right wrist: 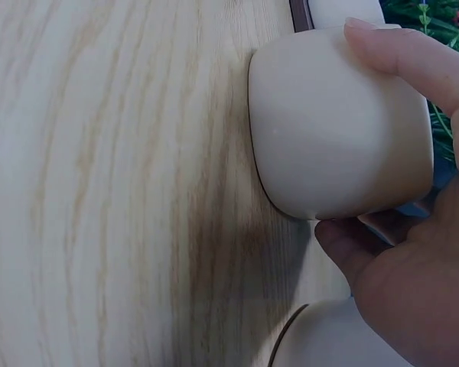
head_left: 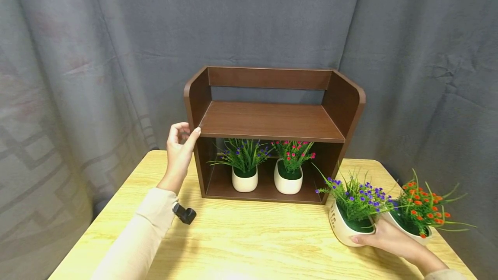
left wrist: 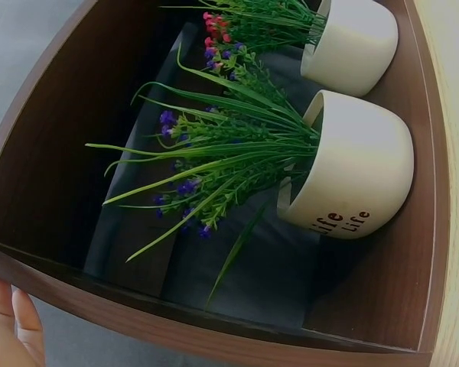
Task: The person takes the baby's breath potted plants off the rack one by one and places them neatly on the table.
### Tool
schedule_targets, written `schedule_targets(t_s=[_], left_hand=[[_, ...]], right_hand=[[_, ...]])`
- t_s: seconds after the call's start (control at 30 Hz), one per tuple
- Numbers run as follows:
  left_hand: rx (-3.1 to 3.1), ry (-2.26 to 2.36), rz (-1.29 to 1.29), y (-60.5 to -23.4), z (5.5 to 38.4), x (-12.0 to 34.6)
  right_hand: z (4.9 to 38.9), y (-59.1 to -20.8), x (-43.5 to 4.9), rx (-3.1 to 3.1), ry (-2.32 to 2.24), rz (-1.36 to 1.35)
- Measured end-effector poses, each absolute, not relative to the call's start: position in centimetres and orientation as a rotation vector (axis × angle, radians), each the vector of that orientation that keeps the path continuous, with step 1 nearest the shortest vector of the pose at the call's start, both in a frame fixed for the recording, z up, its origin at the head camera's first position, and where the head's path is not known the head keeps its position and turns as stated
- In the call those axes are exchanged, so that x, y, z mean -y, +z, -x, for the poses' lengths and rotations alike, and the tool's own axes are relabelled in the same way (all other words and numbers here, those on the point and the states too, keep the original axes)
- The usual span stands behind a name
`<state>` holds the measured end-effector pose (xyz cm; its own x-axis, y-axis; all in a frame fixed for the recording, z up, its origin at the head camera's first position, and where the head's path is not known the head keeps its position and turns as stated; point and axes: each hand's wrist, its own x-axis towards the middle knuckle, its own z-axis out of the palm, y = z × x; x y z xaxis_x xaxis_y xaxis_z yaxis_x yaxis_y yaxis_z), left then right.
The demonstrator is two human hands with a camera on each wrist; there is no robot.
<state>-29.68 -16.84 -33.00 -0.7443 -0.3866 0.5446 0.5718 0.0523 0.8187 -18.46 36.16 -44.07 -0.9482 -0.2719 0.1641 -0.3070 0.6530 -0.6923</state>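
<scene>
My right hand [head_left: 385, 239] grips a white flowerpot with purple flowers [head_left: 344, 228] at the right of the table, its pot slightly tilted. In the right wrist view the thumb and fingers clasp the smooth pot [right wrist: 336, 130] from either side. My left hand [head_left: 180, 152] holds the left side panel of a dark brown two-tier shelf [head_left: 272, 120], thumb at the front edge and fingers outside. On the lower tier stand another purple-flowered pot [head_left: 245, 181] and a pink-flowered pot [head_left: 288, 180]. Lettering shows on the nearer pot [left wrist: 359, 168] in the left wrist view.
An orange-flowered pot [head_left: 424, 237] stands just right of my right hand, partly hidden by it. The shelf rests toward the back of the light wooden table [head_left: 249, 237]. Grey curtains [head_left: 272, 16] hang behind and at the left.
</scene>
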Motion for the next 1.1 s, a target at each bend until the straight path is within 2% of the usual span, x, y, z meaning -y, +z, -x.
schedule_targets(t_s=[0.47,0.73,0.87,1.1], left_hand=[[1.669,-1.783,0.18,-32.9,29.6,17.0],[1.688,-1.783,0.179,-30.9,27.1,16.0],[1.682,-1.779,0.192,-30.9,27.1,16.0],[1.676,-1.783,0.205,-30.9,27.1,16.1]], right_hand=[[18.5,-44.3,-36.3,2.81,1.212,-0.479],[18.3,-44.1,-36.3,2.762,1.18,-0.529],[18.2,-44.0,-36.5,2.79,1.162,-0.514],[18.2,-41.8,-36.8,3.122,1.142,-0.177]])
